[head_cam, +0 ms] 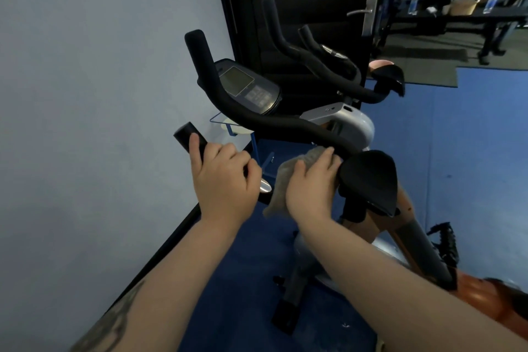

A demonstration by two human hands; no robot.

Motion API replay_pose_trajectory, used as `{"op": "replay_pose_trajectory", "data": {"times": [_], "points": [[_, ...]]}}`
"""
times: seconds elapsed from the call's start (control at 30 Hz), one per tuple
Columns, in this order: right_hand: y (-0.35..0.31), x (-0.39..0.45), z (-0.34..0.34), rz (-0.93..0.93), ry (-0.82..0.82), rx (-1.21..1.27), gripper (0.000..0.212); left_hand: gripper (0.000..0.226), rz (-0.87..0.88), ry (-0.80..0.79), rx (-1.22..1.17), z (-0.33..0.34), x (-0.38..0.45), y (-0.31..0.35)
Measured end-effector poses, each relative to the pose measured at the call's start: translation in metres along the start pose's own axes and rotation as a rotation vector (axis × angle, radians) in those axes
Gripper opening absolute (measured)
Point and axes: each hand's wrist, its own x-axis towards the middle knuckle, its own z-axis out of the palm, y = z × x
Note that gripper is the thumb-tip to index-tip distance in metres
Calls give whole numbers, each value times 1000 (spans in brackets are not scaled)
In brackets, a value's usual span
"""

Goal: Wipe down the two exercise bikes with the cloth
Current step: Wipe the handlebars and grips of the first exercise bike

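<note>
Left hand (225,180) curls around the near bike's (337,134) matte foam handlebar grip (185,136). Right hand (311,183), fingers nearly flat, presses the crumpled grey cloth (285,177) onto the curved black handlebar (285,123), beside a padded armrest (371,177).

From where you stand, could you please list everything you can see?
bikes: two, black and silver, near one by the wall, second behind it
console: one, dark, between near handlebars
cloth: one, grey, on near handlebar
door: one, black, behind bikes
bench: one, black, far right, holding bottles
floor: blue
left hand: grips handlebar end
right hand: presses the cloth
</note>
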Motion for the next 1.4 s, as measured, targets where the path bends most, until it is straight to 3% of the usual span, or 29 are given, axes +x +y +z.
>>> {"op": "replay_pose_trajectory", "data": {"times": [0.1, 0.2, 0.3, 0.4, 0.5, 0.53, 0.67, 0.7, 0.8, 0.87, 0.97, 1.07, 1.17, 1.27, 1.33, 1.4], "points": [[11, -25, 2, -127, -58, 10, 67, 30, -8, -32, -15, -4, -2, 1], [29, -37, -3, -360, -103, -358, 65, 28, 1, -88, -80, -11, -2, 4], [30, -34, -14, -524, -158, -435, 64, 25, 114, -96, -236, -25, -1, -14], [27, -44, -11, -580, -122, -451, 49, 26, 130, 22, -153, -44, 20, -52], [2, -45, 8, -672, -10, -492, 21, 32, 76, -158, -234, -49, 47, -64], [-11, -40, 11, -703, -56, -541, 15, 31, 38, -213, -317, -47, 50, -61], [-16, -22, 3, -909, -345, -874, 53, 27, -90, -176, -461, -40, 45, -56], [-12, -24, -3, -923, -338, -850, 58, 28, -94, -166, -471, -40, 43, -55], [-23, -27, 0, -898, -281, -918, 36, 29, -123, -147, -469, -40, 44, -50], [-45, -18, 29, -963, -308, -872, 52, 29, -141, -157, -477, -42, 44, -47], [-65, -14, 55, -997, -332, -882, 35, 30, -150, -228, -537, -49, 43, -52], [-40, -18, 27, -981, -334, -877, 42, 28, -143, -247, -565, -52, 43, -54], [-32, -18, 11, -1044, -301, -876, 63, 29, -147, -200, -530, -48, 43, -47], [-47, -16, 36, -905, -408, -913, 38, 30, -182, -143, -444, -45, 41, -38], [-40, -20, 36, -881, -316, -879, 58, 29, -190, -151, -358, -48, 40, -35], [-13, -22, 10, -878, -287, -813, 59, 27, -139, -172, -268, -50, 38, -36]]}}
